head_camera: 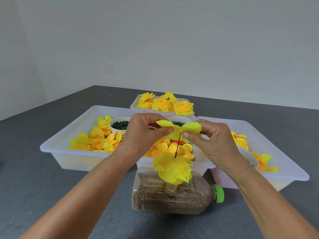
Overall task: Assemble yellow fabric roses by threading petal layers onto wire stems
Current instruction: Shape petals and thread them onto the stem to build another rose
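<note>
I see the sand-filled bottle (172, 195) at 6 o'clock under a half-built rose (172, 169). My left hand (141, 133) and right hand (212, 140) pinch a petal layer (179, 128) on the green wire stem (177, 145), centre frame.

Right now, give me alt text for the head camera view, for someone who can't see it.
Both hands, left hand and right hand, pinch a yellow petal layer on a green wire stem, above a rose head lower on the stem. Behind are white trays of petals; a lying bottle is below.
</note>
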`<move>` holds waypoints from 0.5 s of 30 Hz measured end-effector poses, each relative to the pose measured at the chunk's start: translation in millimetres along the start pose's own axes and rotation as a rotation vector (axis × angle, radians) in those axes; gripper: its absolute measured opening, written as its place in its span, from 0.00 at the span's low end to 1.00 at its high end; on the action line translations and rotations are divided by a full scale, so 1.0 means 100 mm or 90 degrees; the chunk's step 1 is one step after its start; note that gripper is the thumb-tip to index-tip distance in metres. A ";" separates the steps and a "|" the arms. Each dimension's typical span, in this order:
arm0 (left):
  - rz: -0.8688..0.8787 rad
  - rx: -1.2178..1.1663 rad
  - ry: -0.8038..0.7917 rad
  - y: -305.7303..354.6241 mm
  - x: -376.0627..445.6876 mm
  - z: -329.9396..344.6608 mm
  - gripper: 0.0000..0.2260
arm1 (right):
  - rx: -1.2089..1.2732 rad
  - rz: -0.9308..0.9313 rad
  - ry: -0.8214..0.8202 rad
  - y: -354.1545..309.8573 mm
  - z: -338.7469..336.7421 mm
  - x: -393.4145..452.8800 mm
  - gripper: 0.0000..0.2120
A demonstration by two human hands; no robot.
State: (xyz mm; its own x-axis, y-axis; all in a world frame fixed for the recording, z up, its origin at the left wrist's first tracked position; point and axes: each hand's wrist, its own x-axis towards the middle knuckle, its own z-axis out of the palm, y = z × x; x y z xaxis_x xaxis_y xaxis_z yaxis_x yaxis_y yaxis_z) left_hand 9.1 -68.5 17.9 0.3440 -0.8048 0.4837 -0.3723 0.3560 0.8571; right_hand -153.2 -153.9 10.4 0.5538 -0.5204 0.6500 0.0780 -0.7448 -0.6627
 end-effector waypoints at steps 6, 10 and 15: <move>-0.002 -0.007 -0.006 -0.01 -0.03 -0.02 0.11 | -0.040 -0.041 0.002 -0.03 0.01 -0.02 0.07; 0.004 0.014 -0.007 -0.02 -0.03 -0.04 0.10 | -0.100 -0.107 0.026 0.00 0.04 0.01 0.08; 0.043 0.066 -0.005 -0.05 -0.05 -0.03 0.07 | -0.288 -0.284 0.086 0.04 0.03 -0.02 0.04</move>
State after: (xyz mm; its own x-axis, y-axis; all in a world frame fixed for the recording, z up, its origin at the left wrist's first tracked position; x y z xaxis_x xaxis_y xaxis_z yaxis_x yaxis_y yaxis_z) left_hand 11.7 -64.5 12.1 0.3088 -0.7845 0.5378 -0.4818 0.3585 0.7996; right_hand -151.6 -154.1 5.5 0.4369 -0.1464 0.8875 -0.0971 -0.9886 -0.1152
